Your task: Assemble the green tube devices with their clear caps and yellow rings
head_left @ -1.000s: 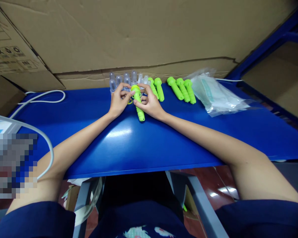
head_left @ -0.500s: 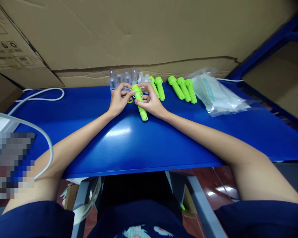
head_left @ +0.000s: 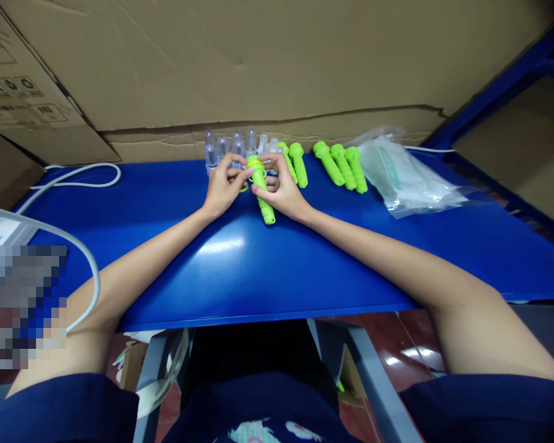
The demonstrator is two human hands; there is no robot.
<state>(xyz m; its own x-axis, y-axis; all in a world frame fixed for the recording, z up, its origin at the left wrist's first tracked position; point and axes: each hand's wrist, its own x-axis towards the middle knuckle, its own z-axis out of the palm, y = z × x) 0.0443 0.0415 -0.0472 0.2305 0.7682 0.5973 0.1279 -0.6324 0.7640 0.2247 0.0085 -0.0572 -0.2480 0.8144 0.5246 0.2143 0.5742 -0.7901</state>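
Your left hand [head_left: 222, 186] and right hand [head_left: 284, 189] gripped the green tube [head_left: 266, 211]; a loose pinch could have let it slip into the clear caps [head_left: 222, 147] behind

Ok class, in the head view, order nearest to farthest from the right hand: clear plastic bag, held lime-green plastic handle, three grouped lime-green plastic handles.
1. Held lime-green plastic handle: in the right hand.
2. Three grouped lime-green plastic handles: to the right.
3. Clear plastic bag: farther right.
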